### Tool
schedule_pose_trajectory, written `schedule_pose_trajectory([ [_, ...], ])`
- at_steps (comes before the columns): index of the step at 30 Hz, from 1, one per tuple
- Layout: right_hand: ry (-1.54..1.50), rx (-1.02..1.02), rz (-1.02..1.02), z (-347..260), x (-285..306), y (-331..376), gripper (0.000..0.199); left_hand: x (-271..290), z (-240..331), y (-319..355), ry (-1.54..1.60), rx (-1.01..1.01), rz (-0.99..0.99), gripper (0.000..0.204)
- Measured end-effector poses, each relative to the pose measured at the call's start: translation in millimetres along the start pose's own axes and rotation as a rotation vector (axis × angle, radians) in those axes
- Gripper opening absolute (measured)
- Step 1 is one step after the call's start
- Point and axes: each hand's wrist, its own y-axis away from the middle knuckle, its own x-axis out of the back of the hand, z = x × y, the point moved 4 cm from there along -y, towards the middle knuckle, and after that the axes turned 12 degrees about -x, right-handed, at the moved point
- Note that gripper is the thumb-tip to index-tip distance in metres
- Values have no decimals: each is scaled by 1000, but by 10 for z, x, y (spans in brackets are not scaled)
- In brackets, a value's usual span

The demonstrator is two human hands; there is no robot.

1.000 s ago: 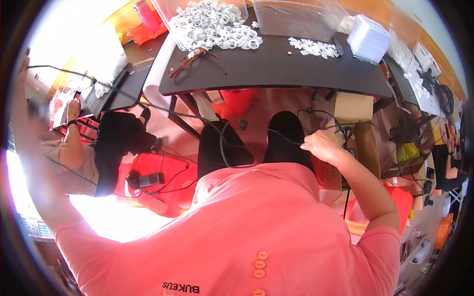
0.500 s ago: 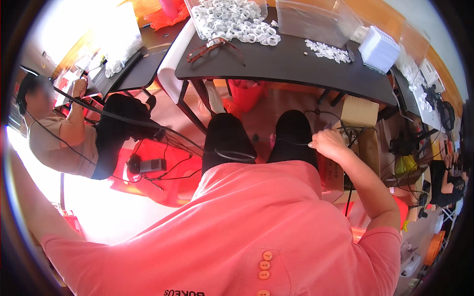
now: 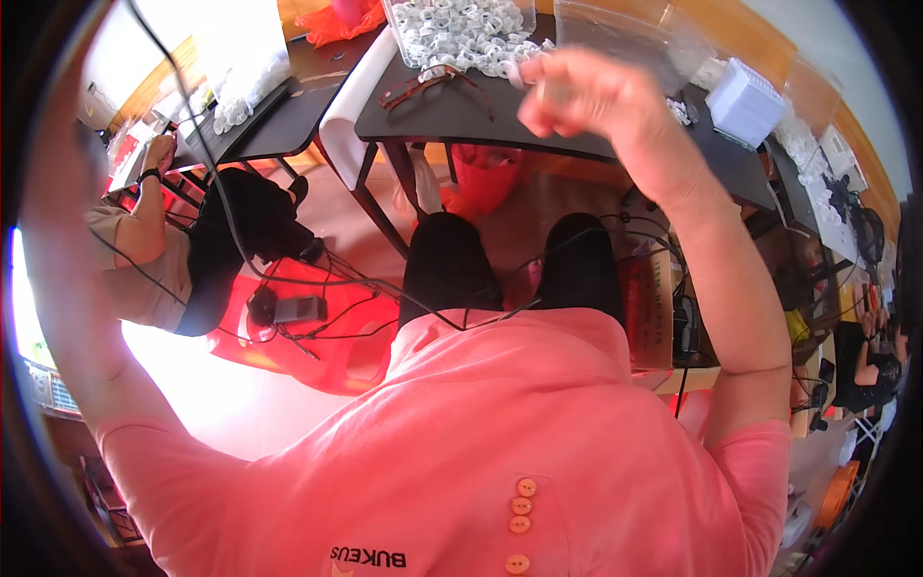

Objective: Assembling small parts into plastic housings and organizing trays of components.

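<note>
The right hand (image 3: pixel 591 96) is raised over the black, flat-topped table (image 3: pixel 437 123), its fingers loosely curled; whether anything is pinched cannot be told. Brown-framed eyeglasses (image 3: pixel 420 88) are laid to its left, with white ring-shaped plastic parts (image 3: pixel 461 29) heaped behind them. From upper left of the right hand, a long, thin black cable (image 3: pixel 327 283) is slanted down toward the lap, nearer the left forearm (image 3: pixel 82 250); the left hand's state is not shown. Below the right hand, a gap is left between the table's near edge and the black-trousered knees (image 3: pixel 447 250).
</note>
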Motion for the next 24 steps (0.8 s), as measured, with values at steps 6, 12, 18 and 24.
schedule_pose_trajectory([
  [6, -850, 182, -56, -401, -99, -144, 58, -2002, 1093, 683, -129, -262, -82, 18],
  [12, -927, 115, 78, -13, -114, 4, 50, -2703, 884, 1192, 283, -85, -93, 19],
  [18, -775, 65, 127, 340, 90, 123, 68, -3195, 557, 1382, 844, 334, -326, 26],
  [24, -690, 193, 29, 552, 177, 109, 83, -3575, 589, 1375, 1513, 545, -204, 36],
])
